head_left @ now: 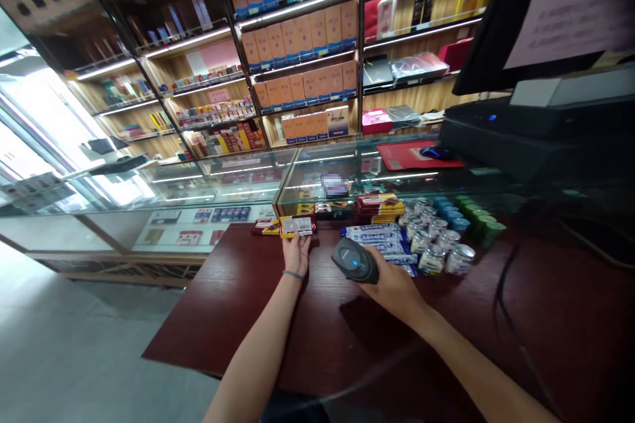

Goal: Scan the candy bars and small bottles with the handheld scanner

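Note:
My left hand (296, 254) is closed on a flat chocolate bar (296, 226) in a yellow and dark red wrapper, its pale printed side with a barcode turned up. Just left of it, a similar bar (266, 227) lies at the far edge of the table. A black handheld barcode scanner (354, 260) with a small blue light is gripped in my right hand (391, 283); its front points left, toward the bar. Past the scanner lie several blue and white packets (380, 238) in a row. Behind them sits a stack of yellow and red bars (380, 207).
Several small jars (431, 258) and blue and green cans (479, 218) stand on the right of the dark red table (238, 304). A cable (503, 297) runs across that side. A glass display counter (327, 172) borders the far edge, with a monitor (501, 20) at right.

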Demonstrator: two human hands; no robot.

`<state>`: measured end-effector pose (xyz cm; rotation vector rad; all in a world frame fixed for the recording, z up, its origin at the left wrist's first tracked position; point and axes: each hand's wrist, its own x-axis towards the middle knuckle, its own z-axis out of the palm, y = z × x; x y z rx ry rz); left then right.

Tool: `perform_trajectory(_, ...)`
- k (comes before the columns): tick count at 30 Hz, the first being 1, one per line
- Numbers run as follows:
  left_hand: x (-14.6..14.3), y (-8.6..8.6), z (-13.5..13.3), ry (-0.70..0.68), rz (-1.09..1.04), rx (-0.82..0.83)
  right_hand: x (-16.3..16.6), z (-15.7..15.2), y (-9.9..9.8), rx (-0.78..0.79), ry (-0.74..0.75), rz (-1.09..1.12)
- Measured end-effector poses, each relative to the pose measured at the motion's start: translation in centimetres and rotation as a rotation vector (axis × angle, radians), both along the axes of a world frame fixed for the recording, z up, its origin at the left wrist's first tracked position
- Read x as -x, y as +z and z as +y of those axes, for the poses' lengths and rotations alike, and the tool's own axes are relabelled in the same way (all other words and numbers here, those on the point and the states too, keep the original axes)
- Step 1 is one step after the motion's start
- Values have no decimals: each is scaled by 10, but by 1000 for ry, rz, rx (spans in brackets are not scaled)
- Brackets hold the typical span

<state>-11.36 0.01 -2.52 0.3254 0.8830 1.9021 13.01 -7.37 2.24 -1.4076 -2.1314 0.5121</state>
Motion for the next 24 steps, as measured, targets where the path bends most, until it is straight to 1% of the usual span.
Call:
perform_trajectory(5,-2,1,-1,-38,-22,-94,0,0,-2,-39,32,-59)
perform_trajectory(12,1,-1,1,-10,-33,-27,-2,2,-4,-17,-9,-8)
perform_trajectory(15,3,-4,2,19,31,-27,-1,2,-5,-22,-32,10)
perform_trajectory(17,5,-7,3,74,159,-10,-1,2,-5,-20,-52,10)
perform_trajectory(20,16,-5,5,243,476,12,-3,2,-3,-23,-83,34)
perform_trajectory(22,29,2,5,389,689,28,-4,3,-3,-23,-99,59)
perform_trajectory(24,47,13,4,515,869,51,-5,4,-4,-21,-110,81)
